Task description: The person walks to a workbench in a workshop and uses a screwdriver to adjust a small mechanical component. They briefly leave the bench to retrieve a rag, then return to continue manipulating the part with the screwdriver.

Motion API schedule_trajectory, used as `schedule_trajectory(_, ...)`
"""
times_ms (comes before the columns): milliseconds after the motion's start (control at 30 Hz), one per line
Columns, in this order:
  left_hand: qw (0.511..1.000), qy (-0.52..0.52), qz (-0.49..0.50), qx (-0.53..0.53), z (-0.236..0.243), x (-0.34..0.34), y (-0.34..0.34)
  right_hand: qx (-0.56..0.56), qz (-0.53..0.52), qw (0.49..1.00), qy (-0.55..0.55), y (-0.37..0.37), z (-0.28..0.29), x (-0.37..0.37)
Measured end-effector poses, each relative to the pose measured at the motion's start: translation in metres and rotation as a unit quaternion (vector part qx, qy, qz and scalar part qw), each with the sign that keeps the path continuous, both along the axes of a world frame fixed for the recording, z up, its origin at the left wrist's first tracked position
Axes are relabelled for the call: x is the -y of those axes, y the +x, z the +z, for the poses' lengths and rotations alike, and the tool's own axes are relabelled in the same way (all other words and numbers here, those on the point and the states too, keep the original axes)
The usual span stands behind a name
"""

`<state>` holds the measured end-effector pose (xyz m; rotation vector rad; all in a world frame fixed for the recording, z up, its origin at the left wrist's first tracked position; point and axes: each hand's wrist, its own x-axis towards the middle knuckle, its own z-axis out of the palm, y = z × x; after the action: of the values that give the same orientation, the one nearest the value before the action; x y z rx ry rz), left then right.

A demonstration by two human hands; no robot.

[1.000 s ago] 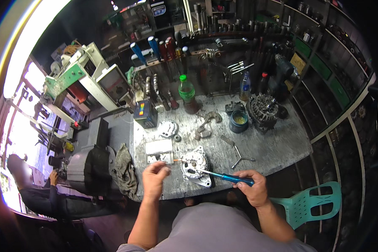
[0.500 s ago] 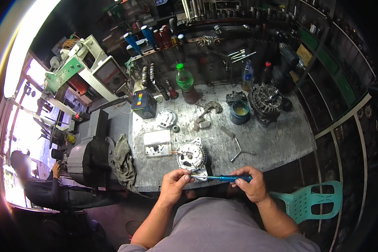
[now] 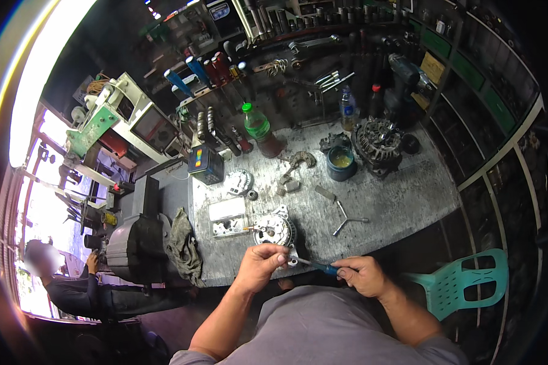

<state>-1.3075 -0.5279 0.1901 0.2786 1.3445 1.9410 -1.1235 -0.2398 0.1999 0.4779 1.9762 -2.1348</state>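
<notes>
Right hand: we hold the blue-handled screwdriver (image 3: pixel 330 269) in our right hand (image 3: pixel 364 277), fingers wrapped on the grip, shaft pointing left.
Left hand: our left hand (image 3: pixel 260 267) has thumb and fingers drawn together beside the shaft's tip; we cannot tell what they pinch.
Round metal housing (image 3: pixel 273 231): we see it on the bench (image 3: pixel 402 204), just beyond our left fingers.
Clear parts box (image 3: pixel 227 210): just left of the housing.
Three-armed wrench (image 3: pixel 346 218): right of the housing, well apart.

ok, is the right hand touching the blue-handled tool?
Touching. The head view shows the right hand with thumb and fingers closed on the blue-handled tool at its handle end.
</notes>
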Motion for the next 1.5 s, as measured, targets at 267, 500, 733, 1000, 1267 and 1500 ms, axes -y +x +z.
schedule_trajectory(267, 0.994, -0.075, 0.07, -0.042, 0.01, -0.02, -0.009, -0.16, -0.063, 0.978, 0.118, -0.012, -0.025, 0.018)
schedule_trajectory(500, 0.793, -0.298, 0.051, -0.528, 0.025, -0.005, -0.047, -0.188, -0.072, 0.966, 0.163, -0.012, -0.041, 0.013)
schedule_trajectory(733, 0.689, -0.401, -0.1, -0.596, 0.008, -0.018, -0.055, -0.171, -0.061, 0.958, 0.221, -0.008, -0.047, 0.015)
schedule_trajectory(1000, 0.677, -0.433, -0.017, -0.594, -0.009, -0.024, -0.038, -0.164, -0.066, 0.953, 0.247, -0.014, -0.046, 0.015)
schedule_trajectory(1267, 0.676, -0.438, -0.012, -0.592, -0.01, -0.025, -0.037, -0.171, -0.058, 0.946, 0.269, -0.019, -0.045, 0.011)
schedule_trajectory(1500, 0.68, -0.434, -0.016, -0.591, -0.009, -0.024, -0.038, -0.168, -0.04, 0.946, 0.275, -0.024, -0.041, 0.007)
